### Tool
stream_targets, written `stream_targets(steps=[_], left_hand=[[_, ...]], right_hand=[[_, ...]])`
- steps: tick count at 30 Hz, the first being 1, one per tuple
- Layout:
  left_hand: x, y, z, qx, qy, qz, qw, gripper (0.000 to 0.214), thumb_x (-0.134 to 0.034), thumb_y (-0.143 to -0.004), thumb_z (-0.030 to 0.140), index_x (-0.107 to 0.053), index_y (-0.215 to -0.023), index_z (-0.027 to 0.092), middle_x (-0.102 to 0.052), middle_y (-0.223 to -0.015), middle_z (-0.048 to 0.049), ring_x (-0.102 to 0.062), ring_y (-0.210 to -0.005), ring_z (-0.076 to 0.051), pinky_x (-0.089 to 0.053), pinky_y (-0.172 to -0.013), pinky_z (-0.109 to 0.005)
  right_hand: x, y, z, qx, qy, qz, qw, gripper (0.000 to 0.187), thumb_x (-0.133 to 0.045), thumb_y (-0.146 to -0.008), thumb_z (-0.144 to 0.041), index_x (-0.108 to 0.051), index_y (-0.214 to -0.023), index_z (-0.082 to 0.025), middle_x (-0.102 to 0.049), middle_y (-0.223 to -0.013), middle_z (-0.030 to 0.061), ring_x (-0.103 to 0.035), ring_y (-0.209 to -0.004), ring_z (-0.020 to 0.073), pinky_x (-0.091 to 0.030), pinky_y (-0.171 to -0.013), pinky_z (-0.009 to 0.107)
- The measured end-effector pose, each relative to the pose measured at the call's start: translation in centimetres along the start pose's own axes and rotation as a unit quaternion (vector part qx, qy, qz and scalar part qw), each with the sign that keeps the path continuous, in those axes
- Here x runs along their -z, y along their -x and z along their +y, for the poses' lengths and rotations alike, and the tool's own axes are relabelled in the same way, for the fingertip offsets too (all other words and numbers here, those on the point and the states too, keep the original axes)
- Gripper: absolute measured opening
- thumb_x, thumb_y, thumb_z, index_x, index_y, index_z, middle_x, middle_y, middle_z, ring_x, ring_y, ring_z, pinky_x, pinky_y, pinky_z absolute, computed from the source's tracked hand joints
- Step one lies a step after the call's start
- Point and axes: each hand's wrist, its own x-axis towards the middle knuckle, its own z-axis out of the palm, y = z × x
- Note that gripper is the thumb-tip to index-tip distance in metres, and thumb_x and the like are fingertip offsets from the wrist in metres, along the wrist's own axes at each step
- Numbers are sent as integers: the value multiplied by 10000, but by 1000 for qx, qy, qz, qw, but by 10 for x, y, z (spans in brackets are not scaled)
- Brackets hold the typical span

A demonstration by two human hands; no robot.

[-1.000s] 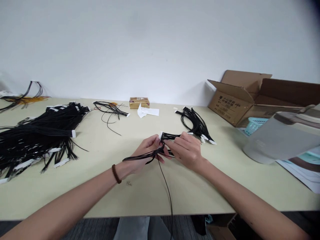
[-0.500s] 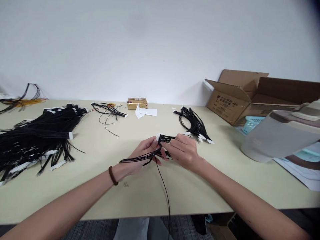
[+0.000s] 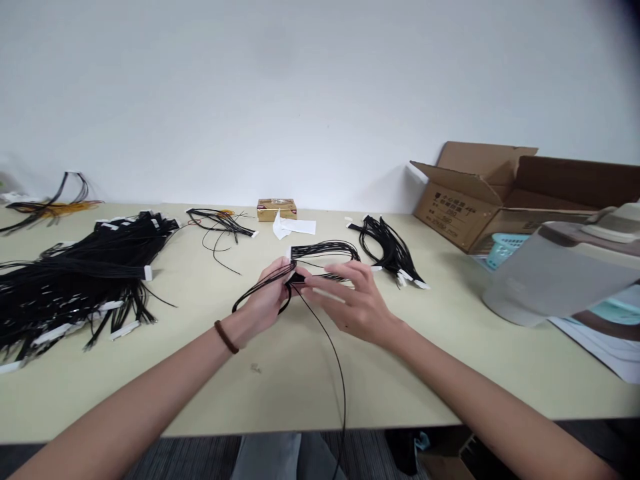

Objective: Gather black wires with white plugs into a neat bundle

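Near the middle of the table my left hand (image 3: 263, 297) is closed round a black wire harness (image 3: 325, 247). A white connector (image 3: 289, 253) on the harness stands up just above my left fingers. The harness wires loop away to the right and fold back, and other strands curve over my left wrist side. One loose black wire (image 3: 336, 353) hangs down past the table's front edge. My right hand (image 3: 356, 303) is beside the harness on its right, fingers stretched and apart, slightly blurred. Its fingertips overlap the wires; whether they touch is unclear.
A large heap of black harnesses (image 3: 95, 267) lies at left, with smaller wire bundles (image 3: 220, 220) behind. Another bundle (image 3: 387, 247) lies right of centre. Further back are a gold tissue box (image 3: 277, 209), an open cardboard box (image 3: 460, 207), a teal basket (image 3: 503, 248) and a grey jug (image 3: 540, 273).
Both hands have shifted a little left with the harness. My right fingers have moved off the wires by the connector and spread, and the upper wire loop now shows fully.
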Motion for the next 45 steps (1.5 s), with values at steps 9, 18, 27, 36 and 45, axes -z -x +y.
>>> stream_targets(steps=[9, 18, 27, 36, 45], left_hand=[[3, -5, 10, 37, 47, 97, 993, 50, -505, -769, 156, -517, -720, 155, -618, -771, 1, -620, -660, -106, -467, -756, -281], [2, -1, 4, -53, -19, 53, 997, 227, -516, -797, 369, -484, -732, 153, -623, -773, -27, -630, -694, -144, -486, -796, -368], [5, -2, -4, -67, -59, 9, 996, 278, -524, -783, 426, -468, -740, 157, -613, -793, -33, -624, -739, -151, -499, -751, -339], [-2, 0, -10, -63, -75, -14, 995, 304, -485, -802, 440, -528, -760, 142, -616, -818, -50, -609, -748, -144, -497, -745, -321], [-4, 0, -12, -63, -85, -19, 994, 321, -451, -818, 455, -520, -770, 145, -631, -852, -56, -604, -764, -142, -501, -743, -310]], right_hand=[[-7, 3, -1, 40, -136, -56, 988, 209, -465, -845, -88, -600, -975, -181, -664, -1027, 0, -481, -1166, 165, -359, -1025, 434], [8, -13, -1, -384, -429, 114, 810, 137, -412, -890, -257, -534, -867, -199, -627, -820, 21, -623, -791, 125, -524, -746, 315], [18, -7, 34, -474, -265, 291, 788, 184, -497, -841, -334, -587, -945, -211, -487, -622, -36, -421, -458, 60, -334, -398, 194], [-2, -3, -8, -162, -35, 91, 982, 68, -553, -777, -118, -577, -738, -168, -521, -514, -40, -430, -472, 53, -357, -504, 189], [-5, -3, -9, -157, -31, 69, 985, 95, -537, -790, -118, -559, -713, -169, -508, -502, -45, -425, -474, 56, -342, -514, 193]])
